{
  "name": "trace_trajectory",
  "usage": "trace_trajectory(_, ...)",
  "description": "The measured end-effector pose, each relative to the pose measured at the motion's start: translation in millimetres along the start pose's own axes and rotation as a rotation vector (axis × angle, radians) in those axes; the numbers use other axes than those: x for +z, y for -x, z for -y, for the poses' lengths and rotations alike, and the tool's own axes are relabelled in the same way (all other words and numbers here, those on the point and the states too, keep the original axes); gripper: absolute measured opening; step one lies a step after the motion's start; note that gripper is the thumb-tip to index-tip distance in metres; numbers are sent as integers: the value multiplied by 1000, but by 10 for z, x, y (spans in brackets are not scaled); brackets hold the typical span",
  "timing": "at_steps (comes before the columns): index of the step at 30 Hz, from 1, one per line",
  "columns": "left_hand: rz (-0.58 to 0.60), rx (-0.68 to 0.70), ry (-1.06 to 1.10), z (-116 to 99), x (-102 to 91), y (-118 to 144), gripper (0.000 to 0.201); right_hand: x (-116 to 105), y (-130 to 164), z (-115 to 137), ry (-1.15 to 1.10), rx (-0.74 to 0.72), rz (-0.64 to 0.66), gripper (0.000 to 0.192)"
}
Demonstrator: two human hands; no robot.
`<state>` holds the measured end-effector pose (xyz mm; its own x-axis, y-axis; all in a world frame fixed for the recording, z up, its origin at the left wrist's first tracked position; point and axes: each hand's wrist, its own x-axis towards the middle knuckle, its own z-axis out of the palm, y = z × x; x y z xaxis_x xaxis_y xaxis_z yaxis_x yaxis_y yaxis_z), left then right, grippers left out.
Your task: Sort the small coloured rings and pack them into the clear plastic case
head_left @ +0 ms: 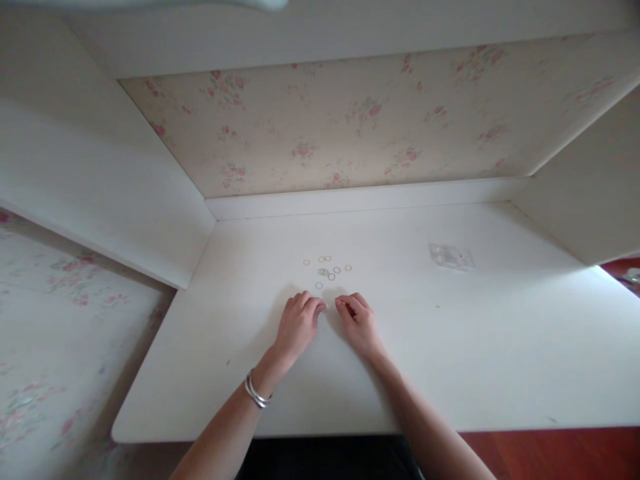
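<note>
Small rings [327, 269], thin and of several colours, lie scattered in a loose cluster on the white tabletop [450, 347], just beyond both hands. The left hand [299, 325] rests palm down, its fingers curled narrow with the tips pinched together; a silver bracelet [257, 392] circles its wrist. The right hand [359, 323] lies just beside it, curled the same way. Whether either pinches a ring is too small to tell. A clear plastic bag [451, 256] lies far right.
</note>
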<state>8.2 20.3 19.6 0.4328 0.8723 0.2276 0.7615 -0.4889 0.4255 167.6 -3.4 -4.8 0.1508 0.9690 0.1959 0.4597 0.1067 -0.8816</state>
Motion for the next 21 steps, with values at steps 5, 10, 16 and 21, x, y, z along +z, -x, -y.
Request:
trace_trajectory(5,41,15,-48,-35,22,-14,17,-12,0,1,3,3,6,26)
trace_trajectory(10,51,-2,-78,-52,27,-15,18,-11,-9,-3,1,5,6,26)
trace_trajectory(16,27,-6,-35,-37,10,6,18,-8,-8,-7,-6,1,-1,26)
trace_trajectory(21,-134,-142,158,165,-89,59,21,7,-75,-80,58,47,7,29)
